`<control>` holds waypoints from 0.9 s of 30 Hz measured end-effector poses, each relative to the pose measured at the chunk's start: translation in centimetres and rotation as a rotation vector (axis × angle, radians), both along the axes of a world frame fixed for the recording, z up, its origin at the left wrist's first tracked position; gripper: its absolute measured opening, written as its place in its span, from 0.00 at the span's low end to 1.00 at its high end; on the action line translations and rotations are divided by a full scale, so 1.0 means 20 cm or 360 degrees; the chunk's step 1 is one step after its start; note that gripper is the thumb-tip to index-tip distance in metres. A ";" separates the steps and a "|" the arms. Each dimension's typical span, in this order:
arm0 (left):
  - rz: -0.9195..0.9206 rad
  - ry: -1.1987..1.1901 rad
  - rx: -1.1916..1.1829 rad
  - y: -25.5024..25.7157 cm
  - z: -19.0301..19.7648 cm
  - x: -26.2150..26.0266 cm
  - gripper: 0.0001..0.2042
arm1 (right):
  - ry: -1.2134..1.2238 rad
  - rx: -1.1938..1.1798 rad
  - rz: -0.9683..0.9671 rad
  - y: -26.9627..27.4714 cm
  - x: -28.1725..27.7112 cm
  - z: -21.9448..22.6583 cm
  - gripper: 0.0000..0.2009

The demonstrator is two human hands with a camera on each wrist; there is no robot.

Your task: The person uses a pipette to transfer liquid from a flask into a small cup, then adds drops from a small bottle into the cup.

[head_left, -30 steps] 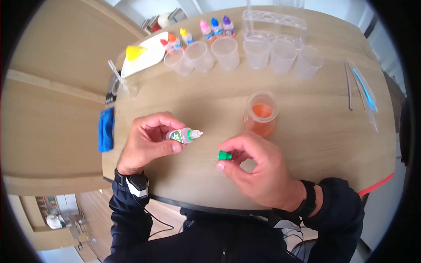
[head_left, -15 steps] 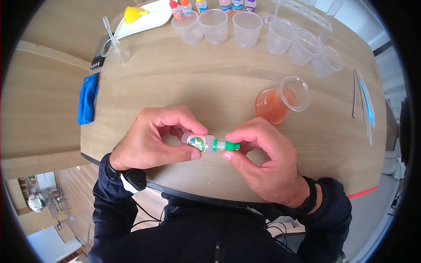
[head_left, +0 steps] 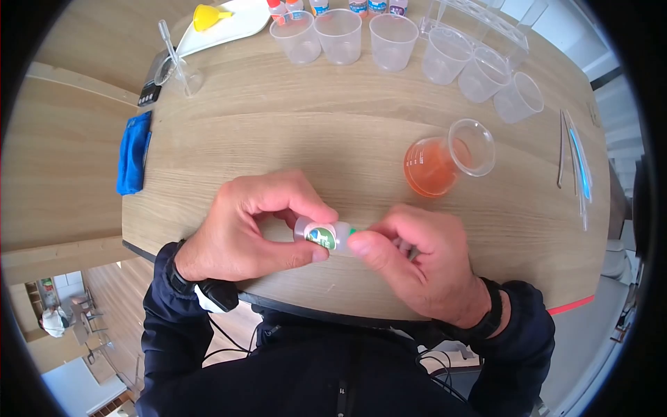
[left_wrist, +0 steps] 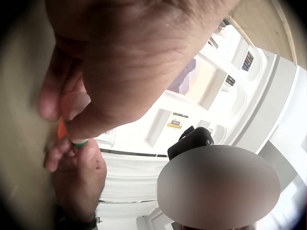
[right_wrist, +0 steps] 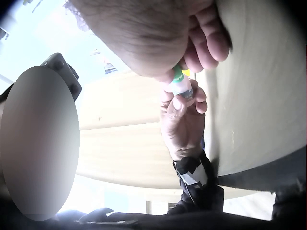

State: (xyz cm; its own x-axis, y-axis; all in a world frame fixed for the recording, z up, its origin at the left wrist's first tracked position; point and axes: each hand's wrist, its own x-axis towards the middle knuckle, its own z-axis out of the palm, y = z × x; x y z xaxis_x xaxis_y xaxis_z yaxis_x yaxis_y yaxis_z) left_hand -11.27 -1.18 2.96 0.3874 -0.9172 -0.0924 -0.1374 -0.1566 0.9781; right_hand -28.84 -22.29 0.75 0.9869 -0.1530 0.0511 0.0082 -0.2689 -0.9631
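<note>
In the head view, my left hand grips a small clear dropper bottle with a green label, thumb on one side and fingers on the other. The bottle lies on its side above the near part of the table, its tip toward the right. My right hand pinches the green cap at the bottle's tip, and the thumb hides most of the cap in the head view. Beyond the right hand stands a glass flask of orange liquid.
A row of clear plastic cups runs along the back, with small dropper bottles behind. A test tube rack is at the back right. On the left are a white tray, a yellow funnel and a blue cloth.
The green cap, held apart from the bottle at first, has been brought onto its tip. The right thumb has since rolled over the cap. The head view has also tilted down.
</note>
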 end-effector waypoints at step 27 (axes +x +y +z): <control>-0.0054 -0.0045 -0.0027 0.00 0.00 0.00 0.17 | -0.0385 -0.0335 0.0089 0.03 0.00 -0.04 0.09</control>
